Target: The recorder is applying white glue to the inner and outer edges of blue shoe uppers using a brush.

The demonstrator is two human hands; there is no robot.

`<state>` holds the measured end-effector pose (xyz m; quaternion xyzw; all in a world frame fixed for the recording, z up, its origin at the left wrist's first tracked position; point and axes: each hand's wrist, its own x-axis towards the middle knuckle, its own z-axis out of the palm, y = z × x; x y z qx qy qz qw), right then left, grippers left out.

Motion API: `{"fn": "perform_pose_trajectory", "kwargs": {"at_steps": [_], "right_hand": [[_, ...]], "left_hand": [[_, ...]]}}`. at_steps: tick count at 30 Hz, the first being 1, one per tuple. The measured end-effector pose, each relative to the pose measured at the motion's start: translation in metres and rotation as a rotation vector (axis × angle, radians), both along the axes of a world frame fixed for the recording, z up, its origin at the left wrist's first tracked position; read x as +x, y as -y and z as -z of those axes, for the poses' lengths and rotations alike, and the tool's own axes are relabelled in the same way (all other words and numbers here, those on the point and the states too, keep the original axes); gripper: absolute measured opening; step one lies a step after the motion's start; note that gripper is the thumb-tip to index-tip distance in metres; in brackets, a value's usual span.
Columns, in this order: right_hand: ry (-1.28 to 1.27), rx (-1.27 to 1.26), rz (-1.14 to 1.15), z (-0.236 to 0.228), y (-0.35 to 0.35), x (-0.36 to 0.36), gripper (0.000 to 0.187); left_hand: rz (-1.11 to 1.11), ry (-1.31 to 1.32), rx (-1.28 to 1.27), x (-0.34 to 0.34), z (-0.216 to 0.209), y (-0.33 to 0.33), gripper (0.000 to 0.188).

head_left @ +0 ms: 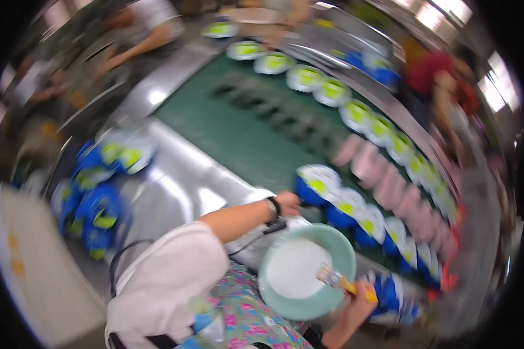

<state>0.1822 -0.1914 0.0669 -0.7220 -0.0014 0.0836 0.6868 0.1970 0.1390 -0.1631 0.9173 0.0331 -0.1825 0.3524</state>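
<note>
My right hand [360, 302] is closed on the yellow handle of a paintbrush [335, 277]. Its pale bristles are over a mint-green bowl [347, 256] that holds white liquid [294, 269]. My left hand [287, 203], with a black band at the wrist, is beside the nearest of several blue, white and lime-green shoe-like pieces [315, 185]. Blur hides how its fingers lie and whether they touch that piece. These pieces form a row along the near side of a green belt [239, 142], running off to the right.
Pink flat pieces [384, 180], blurred dark pieces [273, 110] and white-and-lime pieces [305, 77] lie in rows on the belt. More blue pieces [99, 209] are heaped on the metal table [174, 154] at left. A black cord [250, 244] runs near my left arm. Other people [148, 29] work across.
</note>
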Motion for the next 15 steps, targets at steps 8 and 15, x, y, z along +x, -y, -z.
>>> {"fn": "perform_pose_trajectory", "kwargs": {"at_steps": [8,15], "right_hand": [[0.093,-0.246,-0.119,-0.044,-0.061,-0.009,0.049],[0.109,-0.175,-0.305,-0.031,-0.09,-0.016,0.039]], "left_hand": [[-1.154,0.51,0.432,-0.271,-0.062,-0.18,0.063],[-2.137,0.939,-0.722,-0.476,-0.014,-0.271,0.083]]}}
